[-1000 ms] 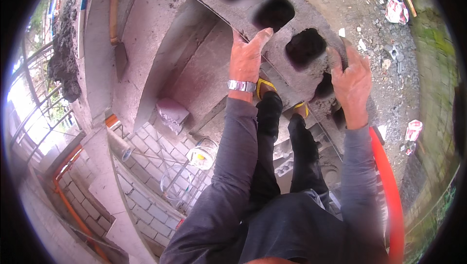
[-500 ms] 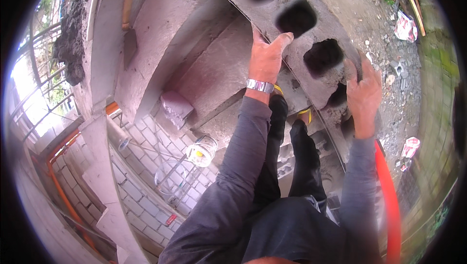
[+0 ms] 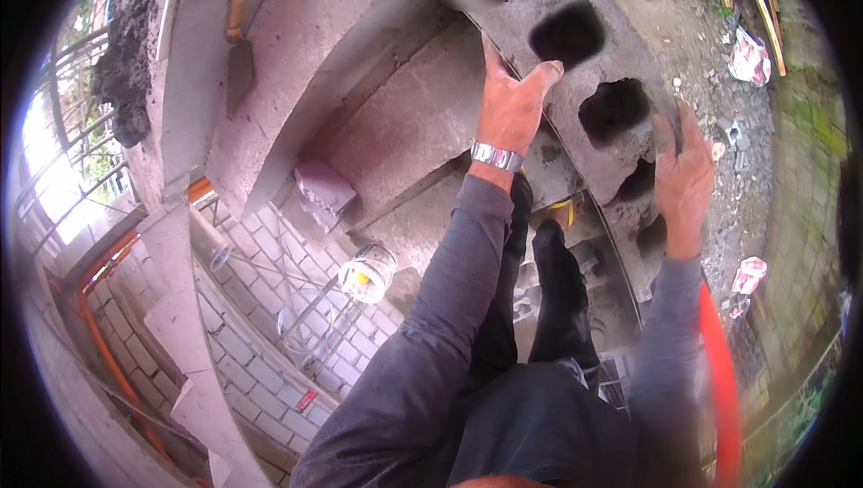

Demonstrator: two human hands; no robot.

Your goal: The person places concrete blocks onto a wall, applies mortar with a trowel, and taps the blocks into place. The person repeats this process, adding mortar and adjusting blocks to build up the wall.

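1. Hollow concrete blockwork (image 3: pixel 620 57) ran diagonally from the upper centre to beneath the right wrist, its dark cells facing up; any joints were indistinct.
2. The left hand (image 3: pixel 512 106), partly open, gripped the inner edge, thumb on the top face; a silver wristwatch (image 3: pixel 496 156) circled its wrist.
3. The right hand (image 3: pixel 686 169), half curled, lay against the outer edge; how firmly it gripped could not be told.
4. A taut dark line (image 3: pixel 584 184) followed the inner edge.
5. Farther left lay a wooden-handled trowel (image 3: pixel 240 79) and, lower, a broken masonry chunk (image 3: pixel 324 193) near a white bucket (image 3: pixel 368 274).
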